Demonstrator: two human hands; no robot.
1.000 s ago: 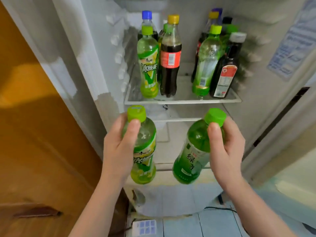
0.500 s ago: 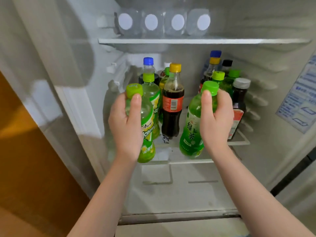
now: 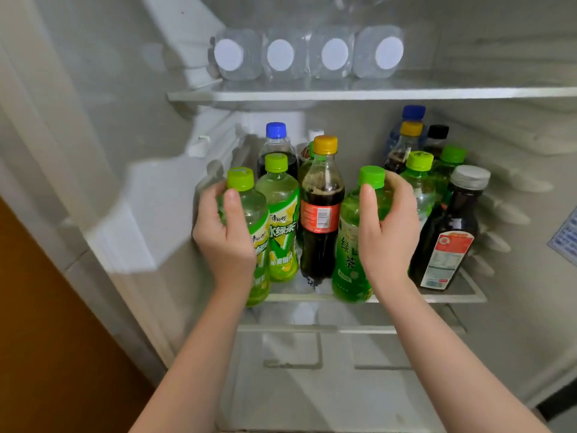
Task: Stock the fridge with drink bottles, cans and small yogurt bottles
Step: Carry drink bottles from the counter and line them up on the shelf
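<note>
My left hand (image 3: 223, 235) grips a pale green tea bottle (image 3: 249, 210) with a lime cap, upright at the front left of the middle shelf (image 3: 437, 297). Its base reaches the shelf's front edge. My right hand (image 3: 388, 232) grips a darker green tea bottle (image 3: 349, 260) with a green cap, upright at the front middle of the same shelf. Whether either bottle rests on the shelf, I cannot tell. Between them stand another pale green tea bottle (image 3: 281, 220) and a cola bottle (image 3: 321, 214) with an orange cap.
Behind and to the right stand several more bottles, among them a dark sauce bottle (image 3: 446, 242) with a silver cap. Several clear bottles with white caps (image 3: 307, 54) lie on the upper shelf (image 3: 374, 94). The fridge wall is close on the left; an orange-brown wooden panel (image 3: 46, 307) stands further left.
Both hands have lifted their bottles from below the middle shelf up to it and pushed them in toward its front row. The camera has tilted up and moved closer.
</note>
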